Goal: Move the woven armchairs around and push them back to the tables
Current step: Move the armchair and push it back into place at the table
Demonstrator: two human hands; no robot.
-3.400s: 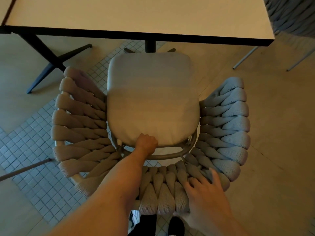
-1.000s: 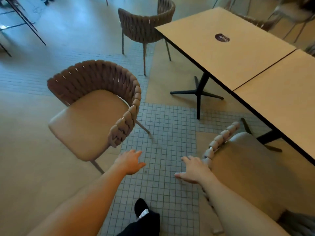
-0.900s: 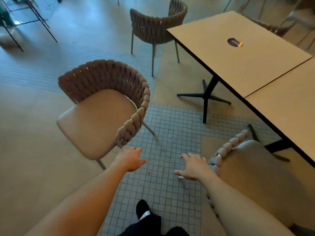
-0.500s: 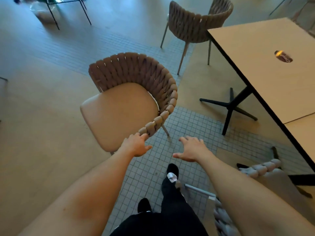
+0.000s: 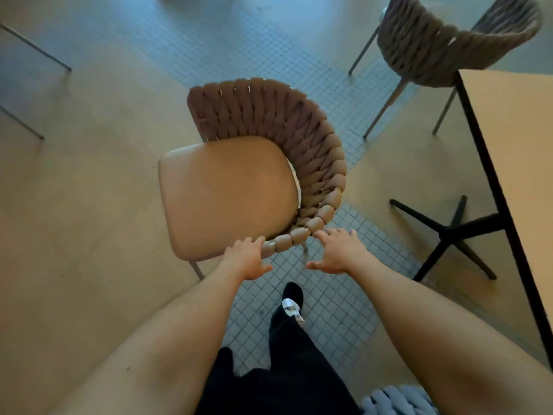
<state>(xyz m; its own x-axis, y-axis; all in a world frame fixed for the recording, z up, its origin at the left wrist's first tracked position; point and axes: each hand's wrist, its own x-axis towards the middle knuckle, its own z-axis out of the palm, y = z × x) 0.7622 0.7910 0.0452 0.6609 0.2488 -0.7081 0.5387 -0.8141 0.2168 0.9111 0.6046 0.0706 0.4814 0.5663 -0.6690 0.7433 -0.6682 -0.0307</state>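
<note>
I see both hands out in front of me at the near end of a woven armchair (image 5: 254, 175). The left hand (image 5: 247, 260) has its fingers relaxed and spread, the fingertips touching the end of the woven arm where it meets the tan seat (image 5: 224, 193). The right hand (image 5: 339, 253) is also spread, fingers straight, reaching at the outer side of the same woven arm; I cannot tell whether it touches the weave or sits just beside it. Neither hand is wrapped round anything.

The armchair stands on the floor well apart from the table (image 5: 514, 163), its curved back turned toward the table and its seat facing away to the left (so it is not tucked in). A tiled strip of floor (image 5: 329, 310) runs under my foot (image 5: 291, 298) and past the chair.

A second armchair (image 5: 449, 46) stands at the far end of the table, close against its edge. The table's black cross base (image 5: 449, 235) shows below the top. A grey woven piece (image 5: 398, 401) shows at the bottom edge.
</note>
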